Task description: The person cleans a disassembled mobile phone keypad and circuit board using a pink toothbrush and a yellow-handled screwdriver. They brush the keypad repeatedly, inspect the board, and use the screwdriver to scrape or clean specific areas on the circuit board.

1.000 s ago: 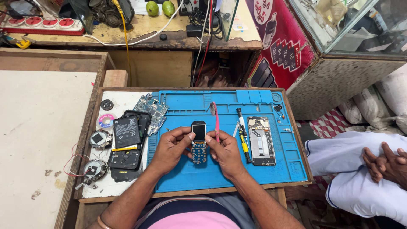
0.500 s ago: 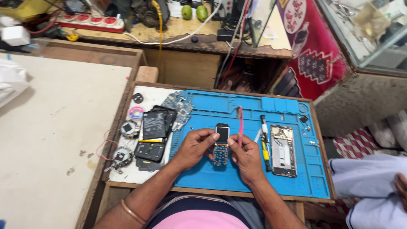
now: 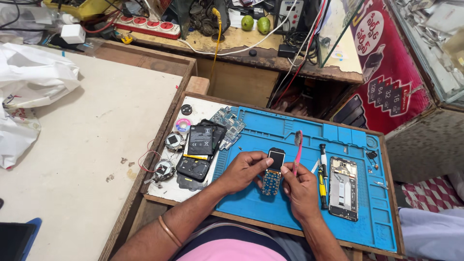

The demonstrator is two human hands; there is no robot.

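My left hand (image 3: 244, 170) holds a small keypad phone board (image 3: 273, 175) with its little screen at the top, just above the blue repair mat (image 3: 290, 212). My right hand (image 3: 300, 186) grips a pink toothbrush (image 3: 297, 150), bristles up, and also touches the board's right edge. Both hands meet over the mat's middle.
Right of the hands lie a yellow-handled screwdriver (image 3: 321, 181) and an opened phone frame (image 3: 343, 187). To the left are a black battery (image 3: 200, 140), a circuit board (image 3: 228, 123) and small parts. A white plastic bag (image 3: 29, 82) lies on the side table. Behind stands a cluttered bench with a power strip (image 3: 150, 25).
The camera view has swung to the left and tilted, showing more of the side table and the bag. My hands keep the board and toothbrush in the same hold.
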